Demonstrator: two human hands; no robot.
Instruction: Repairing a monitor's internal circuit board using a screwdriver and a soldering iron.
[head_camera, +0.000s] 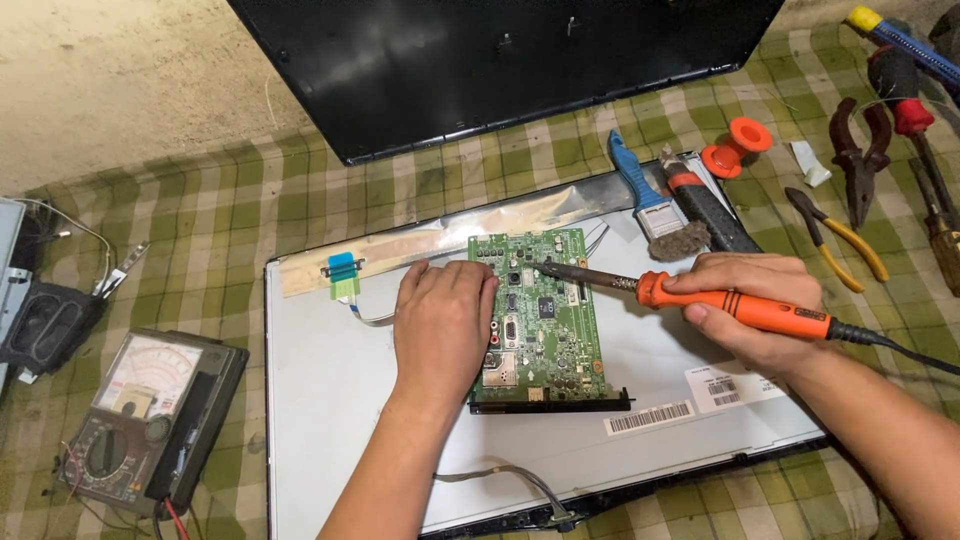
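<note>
A green checked cloth (250, 200) covers the work surface, and on it lies a large pale metal-backed screen panel (340, 400), flat and face down, with a black plastic cover (480, 60) lying beyond its far edge. On the panel, near its middle, sits a green circuit board (555, 320), its near edge ending in a black strip of sockets. The left hand (445, 325) lies palm down on the left edge of the board, fingers curled and close together, pressing it against the panel. The right hand (755, 305) is closed in a fist-like grip around the orange handle of a soldering iron (690, 295), whose dark metal tip reaches left and touches the upper part of the board; its black cord runs off to the right. At the left edge of the cloth stands a black meter with a needle dial (150, 420), tilted, and beyond it a dark speaker-like part (40, 320) with loose wires. At the far right, well apart from the board, lie dark pliers (858, 150), yellow-handled cutters (840, 235) and a red-handled screwdriver (905, 95). Just beyond the right hand rest a blue-handled brush (650, 200) and, beside it, an orange spool (738, 148). A small blue and green connector (343, 275) sits on the strip of tape at the panel's far left, and a thin grey cable (510, 475) curls along the panel's near edge.
</note>
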